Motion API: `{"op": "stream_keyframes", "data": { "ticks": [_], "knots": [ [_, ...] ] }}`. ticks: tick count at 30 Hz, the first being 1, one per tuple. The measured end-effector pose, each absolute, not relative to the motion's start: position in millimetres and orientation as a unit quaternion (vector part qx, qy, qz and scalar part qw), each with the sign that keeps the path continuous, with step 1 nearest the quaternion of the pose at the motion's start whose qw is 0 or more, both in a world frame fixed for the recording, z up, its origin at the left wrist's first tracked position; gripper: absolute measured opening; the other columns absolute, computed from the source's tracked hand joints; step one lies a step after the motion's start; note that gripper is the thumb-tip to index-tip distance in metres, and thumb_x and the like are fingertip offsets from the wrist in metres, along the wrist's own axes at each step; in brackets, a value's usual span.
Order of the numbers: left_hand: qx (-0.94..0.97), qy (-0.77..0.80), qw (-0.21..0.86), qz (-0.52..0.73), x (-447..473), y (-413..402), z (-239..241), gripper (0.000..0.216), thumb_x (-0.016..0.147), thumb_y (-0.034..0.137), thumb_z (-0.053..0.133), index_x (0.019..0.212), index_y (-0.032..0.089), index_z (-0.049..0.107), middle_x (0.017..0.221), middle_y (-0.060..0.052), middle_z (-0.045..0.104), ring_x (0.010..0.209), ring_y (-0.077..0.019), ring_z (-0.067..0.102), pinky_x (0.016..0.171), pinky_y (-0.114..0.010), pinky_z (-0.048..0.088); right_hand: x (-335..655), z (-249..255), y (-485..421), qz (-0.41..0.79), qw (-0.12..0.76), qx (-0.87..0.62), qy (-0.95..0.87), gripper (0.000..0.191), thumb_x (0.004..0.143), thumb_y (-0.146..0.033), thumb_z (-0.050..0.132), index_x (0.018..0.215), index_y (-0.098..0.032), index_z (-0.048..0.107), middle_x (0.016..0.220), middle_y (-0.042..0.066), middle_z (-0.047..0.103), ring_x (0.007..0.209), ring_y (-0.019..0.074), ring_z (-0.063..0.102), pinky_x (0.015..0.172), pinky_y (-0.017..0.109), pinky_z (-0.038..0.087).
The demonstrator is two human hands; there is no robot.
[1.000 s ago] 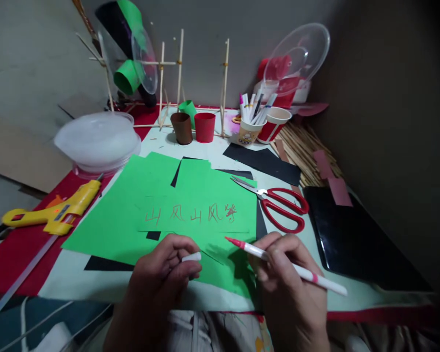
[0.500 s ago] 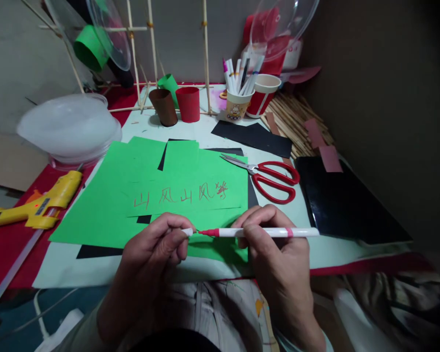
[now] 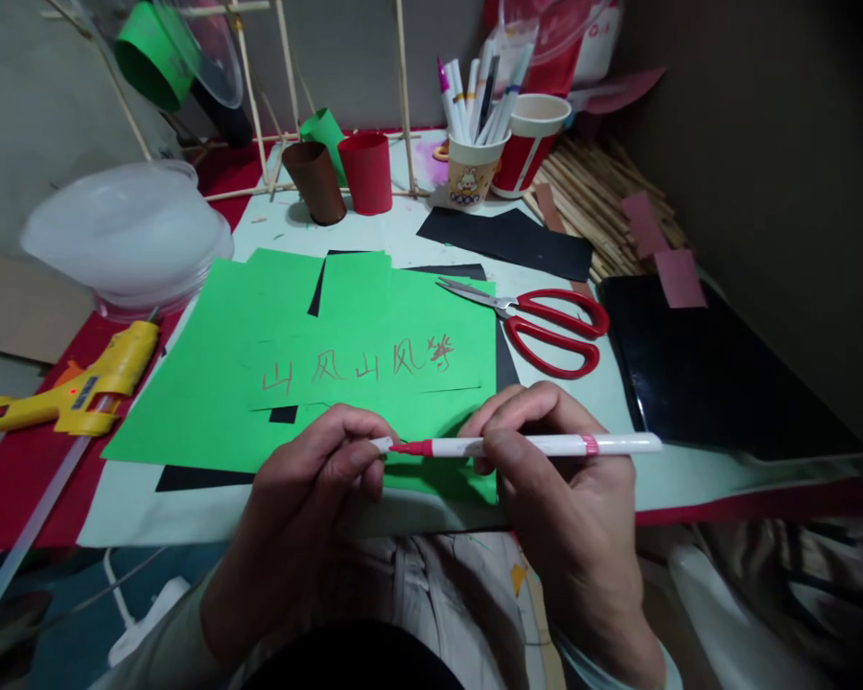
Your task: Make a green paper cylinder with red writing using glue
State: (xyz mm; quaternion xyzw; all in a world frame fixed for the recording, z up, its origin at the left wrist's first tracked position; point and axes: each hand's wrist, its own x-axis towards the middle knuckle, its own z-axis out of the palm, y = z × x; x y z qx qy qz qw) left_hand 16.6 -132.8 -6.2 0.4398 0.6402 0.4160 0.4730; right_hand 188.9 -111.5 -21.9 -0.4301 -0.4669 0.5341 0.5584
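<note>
My right hand [image 3: 557,479] grips a white marker [image 3: 547,445] with a red tip, held level and pointing left. Between the thumb and fingers of my left hand [image 3: 331,470] is a small white marker cap [image 3: 383,445], right at the marker's red tip. How far the tip has entered the cap I cannot tell. Both hands hover over the near edge of the green paper [image 3: 194,383]. A green strip [image 3: 360,383] lies on it, with Chinese characters drawn in reddish lines.
Red-handled scissors [image 3: 547,321] lie right of the paper, beside a black tablet-like slab [image 3: 719,374]. A yellow glue gun [image 3: 93,383] rests at the left. Behind stand a cup [image 3: 469,172] of markers, a red paper cup [image 3: 368,172], a brown one [image 3: 316,182] and a stick frame [image 3: 403,96].
The cap and the marker's red tip have come together, closing the small gap between them. The whole view has shifted slightly, with the tabletop things appearing higher.
</note>
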Motion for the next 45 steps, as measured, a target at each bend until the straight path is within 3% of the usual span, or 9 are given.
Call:
{"op": "stream_keyframes", "data": {
  "ticks": [20, 27, 33, 41, 45],
  "knots": [
    [0.449, 0.684, 0.438, 0.372, 21, -134, -1, 0.023, 0.090, 0.040, 0.058, 0.076, 0.024, 0.068, 0.060, 0.004, 0.052, 0.053, -0.0106, 0.038, 0.048, -0.022, 0.030, 188, -20, -110, 0.524, 0.534, -0.456, -0.483, 0.013, 0.086, -0.026, 0.076, 0.076, -0.025, 0.067, 0.075, -0.006, 0.070, 0.070, 0.0120, 0.063, 0.062, 0.023, 0.048],
    [0.518, 0.650, 0.417, 0.368, 15, -133, -8, 0.024, 0.092, 0.038, 0.055, 0.077, 0.024, 0.068, 0.063, 0.003, 0.061, 0.053, -0.0123, 0.047, 0.051, -0.024, 0.035, 188, -20, -111, 0.505, 0.532, -0.467, -0.494, 0.012, 0.089, -0.026, 0.074, 0.079, -0.025, 0.068, 0.079, -0.004, 0.069, 0.073, 0.0127, 0.062, 0.064, 0.023, 0.049],
    [0.595, 0.616, 0.378, 0.352, 11, -132, -10, 0.020, 0.094, 0.036, 0.056, 0.084, 0.025, 0.071, 0.075, 0.002, 0.072, 0.066, -0.0148, 0.062, 0.058, -0.025, 0.042, 189, -20, -114, 0.504, 0.530, -0.448, -0.514, 0.008, 0.090, -0.025, 0.073, 0.084, -0.026, 0.068, 0.084, -0.002, 0.070, 0.079, 0.0147, 0.064, 0.069, 0.026, 0.052],
    [0.626, 0.560, 0.407, 0.360, 2, -134, -11, 0.019, 0.096, 0.025, 0.058, 0.082, 0.025, 0.071, 0.062, 0.007, 0.066, 0.052, -0.0081, 0.054, 0.051, -0.018, 0.041, 190, -21, -113, 0.539, 0.508, -0.438, -0.510, 0.011, 0.089, -0.025, 0.076, 0.083, -0.026, 0.067, 0.083, -0.003, 0.074, 0.075, 0.0125, 0.068, 0.064, 0.022, 0.054],
    [0.615, 0.541, 0.437, 0.371, 1, -133, -12, 0.016, 0.096, 0.026, 0.059, 0.086, 0.026, 0.071, 0.067, 0.006, 0.070, 0.057, -0.0089, 0.060, 0.056, -0.018, 0.045, 190, -21, -114, 0.549, 0.515, -0.441, -0.489, 0.014, 0.084, -0.024, 0.081, 0.078, -0.025, 0.068, 0.081, -0.003, 0.075, 0.068, 0.0125, 0.068, 0.058, 0.022, 0.053]
  ]
}}
